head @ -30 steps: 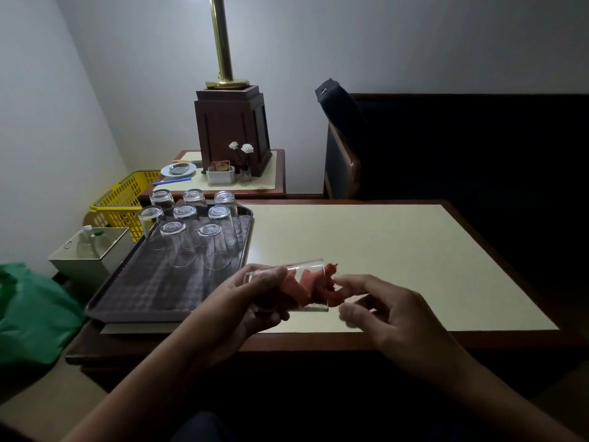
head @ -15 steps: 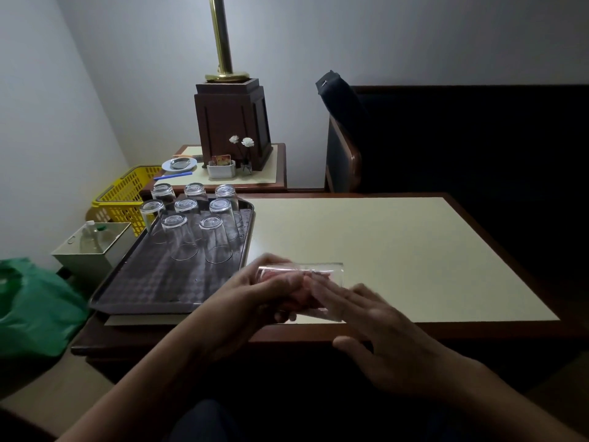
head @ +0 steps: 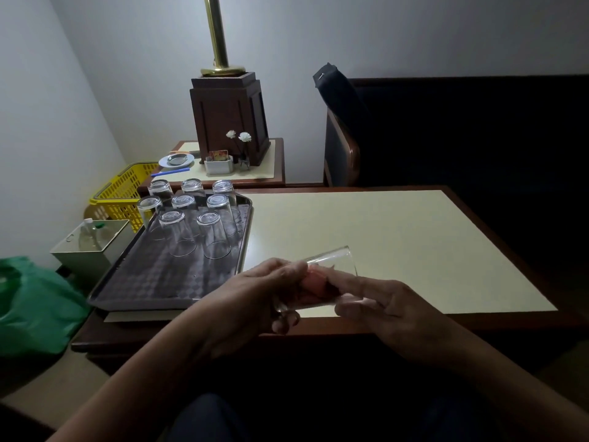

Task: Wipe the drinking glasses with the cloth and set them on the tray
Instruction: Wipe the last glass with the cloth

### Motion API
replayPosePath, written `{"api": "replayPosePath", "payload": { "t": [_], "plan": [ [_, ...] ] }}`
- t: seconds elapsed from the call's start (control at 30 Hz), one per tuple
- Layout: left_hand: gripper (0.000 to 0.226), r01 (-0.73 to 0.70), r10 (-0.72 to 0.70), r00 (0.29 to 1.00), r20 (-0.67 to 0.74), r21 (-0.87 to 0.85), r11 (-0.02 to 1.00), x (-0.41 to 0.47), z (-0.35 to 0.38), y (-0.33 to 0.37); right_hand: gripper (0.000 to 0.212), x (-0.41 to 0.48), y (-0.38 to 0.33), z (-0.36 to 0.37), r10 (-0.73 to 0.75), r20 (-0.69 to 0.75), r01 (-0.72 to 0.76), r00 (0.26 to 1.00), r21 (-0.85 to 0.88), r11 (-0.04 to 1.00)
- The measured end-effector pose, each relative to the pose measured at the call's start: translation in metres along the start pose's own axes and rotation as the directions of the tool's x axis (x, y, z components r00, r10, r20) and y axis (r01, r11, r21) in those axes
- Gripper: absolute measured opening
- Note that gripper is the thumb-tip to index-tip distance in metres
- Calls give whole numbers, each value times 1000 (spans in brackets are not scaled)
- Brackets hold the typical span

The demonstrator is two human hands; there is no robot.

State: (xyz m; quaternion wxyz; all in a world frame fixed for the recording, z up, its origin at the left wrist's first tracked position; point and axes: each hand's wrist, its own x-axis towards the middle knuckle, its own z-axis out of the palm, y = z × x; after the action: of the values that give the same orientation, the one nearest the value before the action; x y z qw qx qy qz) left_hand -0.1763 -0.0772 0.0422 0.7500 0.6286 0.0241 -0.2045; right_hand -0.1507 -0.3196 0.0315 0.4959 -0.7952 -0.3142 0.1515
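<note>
A clear drinking glass [head: 338, 261] lies on its side above the table's near edge, its mouth to the right. My left hand [head: 255, 295] grips its base end. A pink cloth [head: 314, 282] is stuffed inside the glass. Fingers of my right hand [head: 382, 309] reach into the mouth and press on the cloth. To the left sits a dark tray [head: 153, 282] with several glasses [head: 210, 234] standing upside down at its far end.
The cream-topped table [head: 398, 244] stretches right of the tray. Behind it are a side table [head: 274, 161] with a lamp base, a saucer and small flowers, and a dark chair [head: 341, 148]. A yellow basket [head: 121, 193], a box and a green bag [head: 35, 307] are at the left.
My right hand went from outside the glass mouth to having its fingers inside, pushing the cloth in. The glass has tilted so its mouth points further up and right.
</note>
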Motion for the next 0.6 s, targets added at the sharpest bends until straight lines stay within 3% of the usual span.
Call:
{"api": "replayPosePath", "payload": {
  "t": [0.07, 0.13, 0.23, 0.3, 0.37, 0.43, 0.47, 0.53, 0.6],
  "plan": [
    [51, -140, 151, 988, -45, 182, 973, 0, -2, -4, 50, 0, -2, 0, 46, 50, -46, 998, 8, 999],
    [50, -347, 387, 922, -1, 442, 827, -1, -7, -5, 44, 2, -4, 0, 102, 91, -117, 991, 183, 976],
    [57, -512, 568, 818, 96, 574, 640, 0, -9, -8, 37, 3, -4, -3, 143, 108, -175, 984, 400, 900],
    [65, -471, 527, 848, 51, 528, 706, -1, -9, -12, 37, 3, -4, -4, 128, 63, -142, 990, 410, 901],
    [60, -254, 262, 965, 4, 260, 932, -2, -6, -11, 40, 3, -3, -2, 85, -14, -75, 996, 331, 941],
    [51, 3, -1, 997, 76, -34, 999, -4, -2, -7, 42, 1, -2, 1, 29, -50, -18, 998, 213, 977],
    [50, 35, -27, 996, 85, -94, 995, -3, -1, -7, 43, 0, -1, 3, 19, -43, -11, 999, 175, 984],
    [42, -57, 60, 998, 32, -90, 994, -1, -3, -10, 45, 0, -2, 6, 40, -12, -38, 999, 154, 987],
    [40, -238, 243, 969, -35, 111, 965, -4, -5, -11, 42, 1, -5, 6, 70, 27, -74, 997, 197, 978]
  ]
}}
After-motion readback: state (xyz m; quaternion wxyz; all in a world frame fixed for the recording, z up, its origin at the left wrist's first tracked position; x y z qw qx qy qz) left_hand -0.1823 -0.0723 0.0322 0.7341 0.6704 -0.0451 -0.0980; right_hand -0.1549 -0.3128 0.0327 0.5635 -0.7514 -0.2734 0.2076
